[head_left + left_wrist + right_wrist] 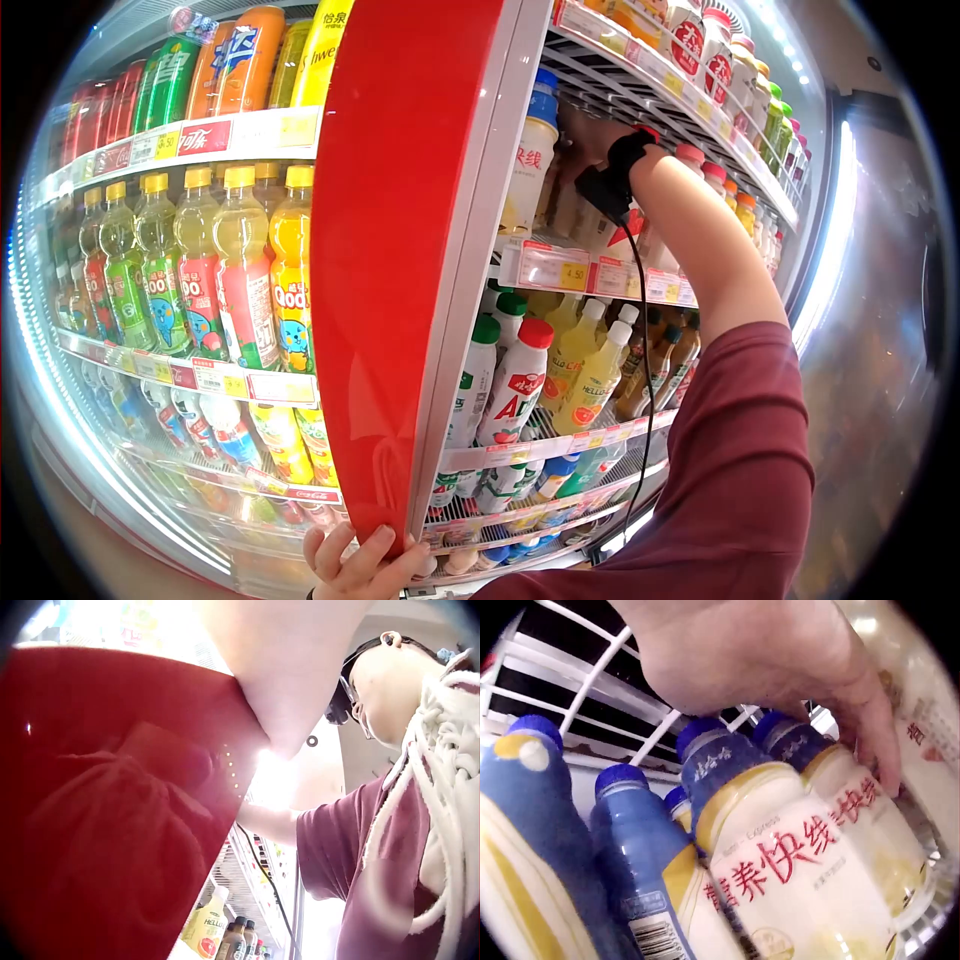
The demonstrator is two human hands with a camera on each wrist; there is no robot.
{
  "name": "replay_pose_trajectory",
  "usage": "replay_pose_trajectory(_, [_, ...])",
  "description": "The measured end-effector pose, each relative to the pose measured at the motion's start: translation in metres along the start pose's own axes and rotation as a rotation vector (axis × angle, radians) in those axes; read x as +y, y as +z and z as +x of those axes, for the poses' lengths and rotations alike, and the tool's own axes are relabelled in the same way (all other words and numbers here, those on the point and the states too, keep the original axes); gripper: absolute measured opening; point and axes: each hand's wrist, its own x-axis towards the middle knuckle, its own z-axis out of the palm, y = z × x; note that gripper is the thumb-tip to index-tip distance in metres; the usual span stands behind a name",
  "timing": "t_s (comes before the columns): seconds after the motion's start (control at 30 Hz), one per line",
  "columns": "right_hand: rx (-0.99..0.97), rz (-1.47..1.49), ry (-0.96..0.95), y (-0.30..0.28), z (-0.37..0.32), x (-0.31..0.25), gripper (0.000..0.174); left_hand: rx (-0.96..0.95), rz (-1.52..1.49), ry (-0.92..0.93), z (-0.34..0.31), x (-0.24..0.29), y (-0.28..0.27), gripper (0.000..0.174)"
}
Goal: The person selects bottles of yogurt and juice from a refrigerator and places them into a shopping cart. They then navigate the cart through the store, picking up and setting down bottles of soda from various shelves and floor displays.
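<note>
My left hand (360, 565) grips the bottom edge of the open red fridge door (400, 250), fingers curled round its lower corner. The left wrist view is mostly filled by the door (112, 810), with my hand (285, 675) against its edge. My right hand (585, 130) reaches deep into the upper middle shelf behind a white bottle with a blue cap (530, 160). In the right wrist view that hand (780, 652) hovers over the caps, and its fingers (877, 750) curl down the far side of one blue-capped bottle (847, 817), beside another one (795, 877).
Behind the shut glass door on the left stand rows of juice bottles (200, 270). Below my right arm, a shelf holds white and yellow bottles (515, 385) behind price tags (560, 270). A wire shelf (607, 675) sits just above my hand. A black cable (645, 400) hangs from the wrist.
</note>
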Motion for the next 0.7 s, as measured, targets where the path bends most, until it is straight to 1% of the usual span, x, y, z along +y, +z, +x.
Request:
replay_pose_trajectory(0.03, [0.009, -0.029, -0.093, 0.028, 0.033, 0.039, 0.086, -0.005, 0.006, -0.007, 0.001, 0.0, -0.001, 0.021])
replay_pose_trajectory(0.07, [0.018, -0.058, -0.184, 0.043, 0.049, 0.062, 0.074, -0.009, 0.012, -0.012, 0.002, 0.0, -0.001, 0.021])
replay_pose_trajectory(0.1, [0.019, -0.061, -0.177, 0.028, 0.033, 0.04, 0.074, -0.007, 0.008, -0.007, 0.002, 0.0, -0.001, 0.021])
replay_pose_trajectory(0.17, [0.096, 0.336, 0.026, 0.004, 0.005, -0.004, 0.055, -0.009, -0.001, -0.006, 0.005, -0.001, -0.002, 0.022])
replay_pose_trajectory(0.2, [0.058, 0.326, 0.049, 0.008, 0.012, 0.003, 0.036, -0.008, -0.001, 0.001, 0.01, 0.0, -0.003, 0.022])
replay_pose_trajectory(0.23, [0.062, 0.328, 0.052, 0.01, 0.012, 0.003, 0.036, 0.045, -0.096, 0.001, 0.016, 0.002, -0.006, 0.021])
replay_pose_trajectory(0.27, [0.008, 0.449, 0.132, 0.008, 0.01, -0.003, 0.031, 0.098, -0.191, 0.001, 0.021, 0.003, -0.007, 0.019])
replay_pose_trajectory(0.3, [-0.043, 0.568, 0.209, 0.002, 0.009, -0.009, 0.028, 0.105, -0.187, 0.005, 0.02, 0.002, -0.006, 0.019])
replay_pose_trajectory(0.33, [-0.11, 0.419, 0.038, -0.005, 0.001, -0.01, 0.029, 0.101, -0.174, 0.002, 0.018, 0.002, -0.005, 0.022])
replay_pose_trajectory(0.37, [-0.105, 0.417, 0.038, -0.007, 0.002, -0.013, 0.029, 0.095, -0.163, 0.0, 0.017, 0.002, -0.005, 0.025])
replay_pose_trajectory(0.43, [-0.134, 0.711, 0.395, -0.009, 0.006, -0.019, 0.026, 0.105, -0.169, 0.005, 0.017, 0.002, -0.003, 0.024])
replay_pose_trajectory(0.47, [-0.133, 0.712, 0.399, -0.005, 0.008, -0.015, 0.026, 0.108, -0.177, 0.008, 0.017, 0.002, -0.003, 0.023])
replay_pose_trajectory(0.53, [-0.185, 0.823, 0.462, 0.003, 0.016, -0.007, 0.032, 0.118, -0.176, 0.018, 0.016, 0.001, -0.002, 0.022])
replay_pose_trajectory(0.57, [-0.187, 0.822, 0.462, -0.004, 0.013, -0.008, 0.032, 0.128, -0.172, 0.026, 0.016, 0.001, -0.001, 0.021])
replay_pose_trajectory(0.63, [-0.199, 0.486, 0.268, -0.021, 0.002, -0.015, 0.041, 0.122, -0.171, 0.024, 0.017, 0.001, -0.002, 0.021])
replay_pose_trajectory(0.67, [-0.198, 0.493, 0.27, -0.019, 0.007, -0.01, 0.041, 0.119, -0.168, 0.028, 0.018, 0.001, -0.003, 0.021])
replay_pose_trajectory(0.7, [-0.188, 0.607, 0.301, -0.016, 0.017, -0.004, 0.046, 0.115, -0.165, 0.033, 0.018, 0.0, -0.004, 0.021])
